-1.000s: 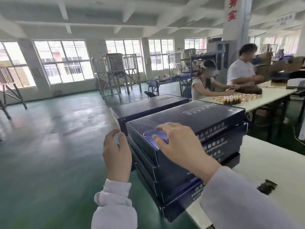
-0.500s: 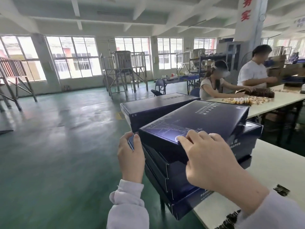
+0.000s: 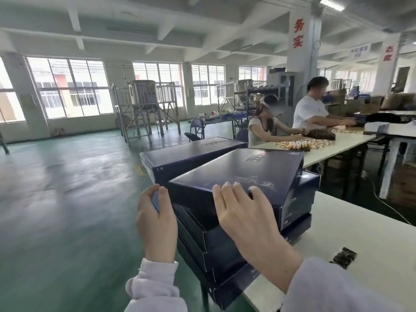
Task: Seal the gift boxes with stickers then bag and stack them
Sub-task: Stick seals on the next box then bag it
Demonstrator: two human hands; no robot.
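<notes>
Pressing on the near edge of the top box (image 3: 247, 172), the right grip (image 3: 245, 219) lies open, its fingers nearly straight over the lid, likely to steady it while the seal goes on. The left grip (image 3: 155, 221), just left of that box's near-left corner, pinches a small blue slip (image 3: 155, 202) between thumb and fingers. I take the slip for a sticker, though it is too small to be sure. The top box sits askew on the stack (image 3: 225, 251), which overhangs the near-left corner of the desk (image 3: 360, 233), so its end faces the person and is easy to reach. A far box (image 3: 191, 152) stands just beyond, to the left. No bag shows, so sealing seems in hand and bagging not yet begun. A sideways push could slide the skewed top box.
</notes>
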